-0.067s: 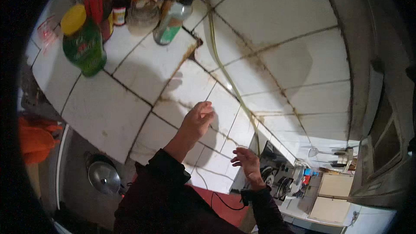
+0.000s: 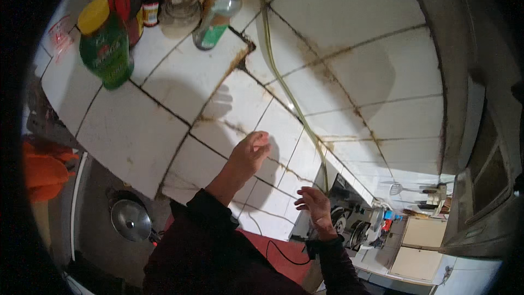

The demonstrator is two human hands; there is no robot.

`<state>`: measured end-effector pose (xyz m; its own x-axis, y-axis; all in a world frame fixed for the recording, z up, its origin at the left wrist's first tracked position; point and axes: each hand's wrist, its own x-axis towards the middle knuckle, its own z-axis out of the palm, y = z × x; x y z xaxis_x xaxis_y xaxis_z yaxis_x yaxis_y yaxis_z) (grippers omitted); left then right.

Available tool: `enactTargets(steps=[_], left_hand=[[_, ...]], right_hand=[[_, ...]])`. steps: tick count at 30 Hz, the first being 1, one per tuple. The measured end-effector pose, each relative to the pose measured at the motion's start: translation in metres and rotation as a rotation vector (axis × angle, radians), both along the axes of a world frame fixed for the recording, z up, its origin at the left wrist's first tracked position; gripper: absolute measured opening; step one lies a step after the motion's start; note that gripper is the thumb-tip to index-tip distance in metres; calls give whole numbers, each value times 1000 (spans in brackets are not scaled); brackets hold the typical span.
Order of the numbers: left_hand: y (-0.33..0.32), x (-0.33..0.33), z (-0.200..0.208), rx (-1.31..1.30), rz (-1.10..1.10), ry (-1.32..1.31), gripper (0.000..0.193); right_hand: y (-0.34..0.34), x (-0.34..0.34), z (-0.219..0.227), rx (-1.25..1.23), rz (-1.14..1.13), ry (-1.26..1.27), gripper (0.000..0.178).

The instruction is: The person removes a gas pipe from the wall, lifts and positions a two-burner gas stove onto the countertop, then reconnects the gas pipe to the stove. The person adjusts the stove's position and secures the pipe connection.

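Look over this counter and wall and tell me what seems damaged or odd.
The tiled counter looks worn: near the bottle with the green label, a dark gap breaks the edge by the wall, with brown grime alongside. Brown stains also mark the wall's joints. No spill stands out.

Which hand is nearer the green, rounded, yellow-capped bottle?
Left. In the picture, the left hand is below and right of the bottle; the right hand is farther that way.
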<state>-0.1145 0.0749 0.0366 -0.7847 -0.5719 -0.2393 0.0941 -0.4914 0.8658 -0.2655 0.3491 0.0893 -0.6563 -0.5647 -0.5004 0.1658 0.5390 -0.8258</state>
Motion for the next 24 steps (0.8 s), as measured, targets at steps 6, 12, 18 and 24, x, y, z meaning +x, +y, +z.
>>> enactTargets(steps=[6,12,18,24], left_hand=[[128,2,-16,277,-307,-78,44],[267,-19,-37,172,-458,-70,55],[338,-51,-33,95,-616,-248,75],[386,-82,-31,69,-644,-309,84]], right_hand=[[157,-31,9,-193,-147,-26,46],[349,-95,15,-157,-629,39,51],[517,-129,23,-110,-797,152,63],[655,-180,-13,50,-898,144,68]])
